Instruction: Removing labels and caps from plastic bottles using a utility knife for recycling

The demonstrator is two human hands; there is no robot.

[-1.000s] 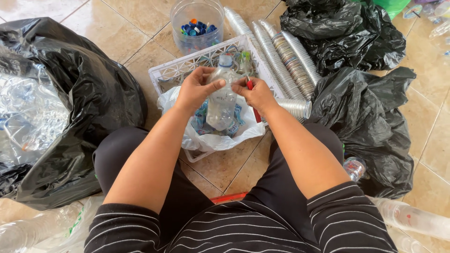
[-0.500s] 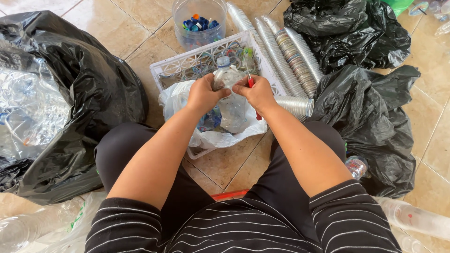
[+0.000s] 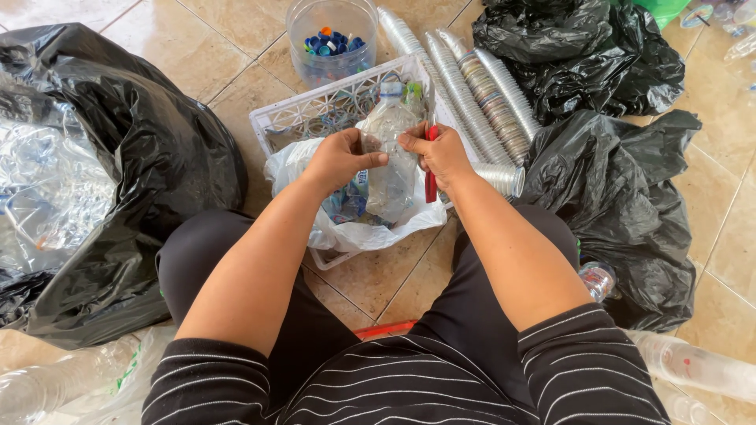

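Both hands have lifted a little and drawn apart along the bottle since a moment ago, when they were bunched together low over the white bag; the bottle now stands out clearly between them.

Seated on the tiled floor (image 3: 394, 275), the person holds a clear plastic bottle (image 3: 390, 157) over the white plastic bag (image 3: 354, 232) that is draped in the front of a white lattice crate (image 3: 315, 110). The left hand (image 3: 342, 157) has its grip closed round the bottle's side, thumb across the front. The right hand (image 3: 441, 153) is closed on a red-handled cutter (image 3: 431, 177) (its blade is hidden, so I cannot say where it sits), with fingertips also touching the bottle.

By the look of it, the step in hand is stripping the label or neck ring off the bottle. The next move would call for a steady hold with the left while the right works the cutter away from the fingers.

The bottle's long axis runs nearly straight away from the person, cap end pointing far, toward the clear tub of blue caps (image 3: 331, 39), base toward the lap.

Stacked plastic cups (image 3: 472, 86) lie just right of the crate, black rubbish bags (image 3: 157, 157) on either side.
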